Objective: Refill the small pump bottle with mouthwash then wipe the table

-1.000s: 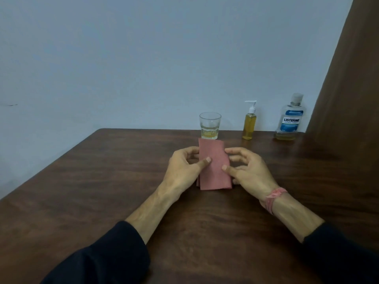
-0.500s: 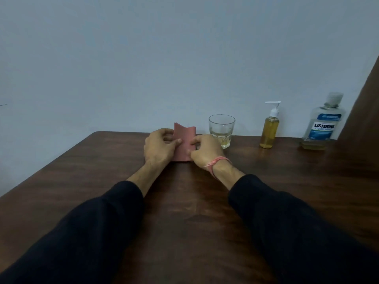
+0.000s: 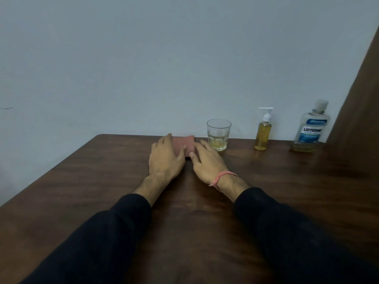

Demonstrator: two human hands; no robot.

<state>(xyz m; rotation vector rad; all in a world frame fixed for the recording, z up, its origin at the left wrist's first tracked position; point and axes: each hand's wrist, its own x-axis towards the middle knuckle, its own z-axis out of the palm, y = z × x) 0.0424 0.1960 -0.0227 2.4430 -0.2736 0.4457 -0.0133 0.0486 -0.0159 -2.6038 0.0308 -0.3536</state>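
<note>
My left hand (image 3: 166, 155) and right hand (image 3: 206, 160) lie flat, fingers straight, pressing the folded pink cloth (image 3: 185, 144) at the table's (image 3: 82, 181) far edge, just left of the glass (image 3: 218, 134). Cloth sits under my fingertips. Soft, light, limp; I'd pinch the near folded edge. Pump bottle (image 3: 263, 132) and Listerine bottle (image 3: 311, 128) stand toward the far right corner.

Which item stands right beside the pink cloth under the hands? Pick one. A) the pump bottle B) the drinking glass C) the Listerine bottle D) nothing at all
B: the drinking glass stands just right of the pink cloth that the left hand and right hand press flat; the pump bottle and the Listerine bottle stand farther right.
</note>
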